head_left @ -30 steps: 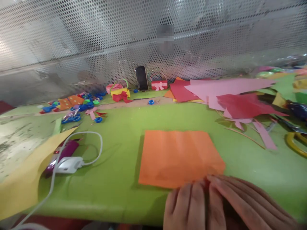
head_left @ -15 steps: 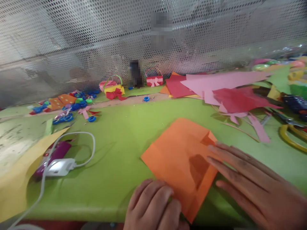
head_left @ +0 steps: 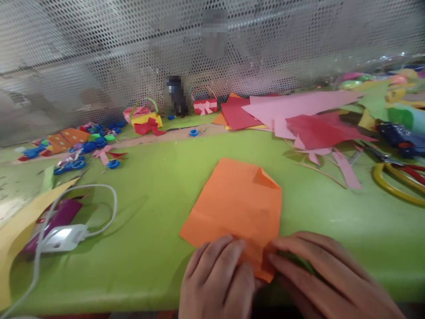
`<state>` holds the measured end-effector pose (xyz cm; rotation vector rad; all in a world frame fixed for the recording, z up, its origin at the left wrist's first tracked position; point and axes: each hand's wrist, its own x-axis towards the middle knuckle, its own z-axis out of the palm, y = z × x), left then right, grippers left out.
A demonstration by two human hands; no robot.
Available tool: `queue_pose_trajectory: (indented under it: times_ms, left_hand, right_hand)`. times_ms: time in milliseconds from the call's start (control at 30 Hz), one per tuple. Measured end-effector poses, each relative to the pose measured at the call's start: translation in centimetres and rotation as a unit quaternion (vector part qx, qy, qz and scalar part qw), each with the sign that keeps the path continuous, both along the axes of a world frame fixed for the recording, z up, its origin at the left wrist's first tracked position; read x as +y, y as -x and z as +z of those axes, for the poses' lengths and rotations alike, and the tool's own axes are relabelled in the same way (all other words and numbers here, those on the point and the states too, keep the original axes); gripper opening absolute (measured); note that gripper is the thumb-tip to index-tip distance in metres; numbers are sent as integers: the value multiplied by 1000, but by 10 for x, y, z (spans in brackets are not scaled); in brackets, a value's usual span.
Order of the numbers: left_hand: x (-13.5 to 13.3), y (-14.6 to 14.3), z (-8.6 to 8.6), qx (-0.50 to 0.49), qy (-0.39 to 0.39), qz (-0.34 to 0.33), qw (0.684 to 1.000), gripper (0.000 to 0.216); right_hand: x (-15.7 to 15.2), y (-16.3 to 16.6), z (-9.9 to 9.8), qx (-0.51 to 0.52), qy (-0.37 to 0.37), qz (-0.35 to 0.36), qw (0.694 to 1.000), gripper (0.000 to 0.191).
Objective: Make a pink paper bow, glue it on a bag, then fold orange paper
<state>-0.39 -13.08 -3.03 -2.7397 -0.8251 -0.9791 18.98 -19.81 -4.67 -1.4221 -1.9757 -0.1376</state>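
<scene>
A folded sheet of orange paper lies on the green tabletop, with a small flap turned up at its far right corner. My left hand, fingers curled, grips the paper's near edge; the thumb is mostly hidden behind the fingers. At the near right corner, my right hand pinches the paper's edge between fingertips and thumb, though the thumb is largely out of sight.
To the left, a white adapter with cable rests by a purple object and yellow paper. Scissors lie at right, near pink paper. Small paper baskets stand at the back, before a perforated metal panel.
My right hand has moved toward me, from the paper's right side to its near corner. The paper has turned slightly, and my left hand's fingers have shifted further onto it.
</scene>
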Motion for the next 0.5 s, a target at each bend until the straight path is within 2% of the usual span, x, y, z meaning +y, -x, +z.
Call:
queue_pose_trajectory:
  times_ms: [167, 300, 400, 500]
  left_hand:
    - [3, -5, 1, -22, 17, 3, 1000, 23]
    - [3, -6, -1, -23, 45, -1, 999, 20]
    - [-1, -10, -4, -55, 59, 51, 995, 25]
    - [-4, -15, -7, -87, 60, 100, 989, 33]
  right_hand:
    - [3, -1, -2, 50, -2, -6, 999, 20]
    - [8, -7, -1, 25, 19, 1, 999, 21]
    - [12, -12, 0, 7, 20, 33, 999, 20]
    - [16, -11, 3, 11, 23, 24, 999, 19]
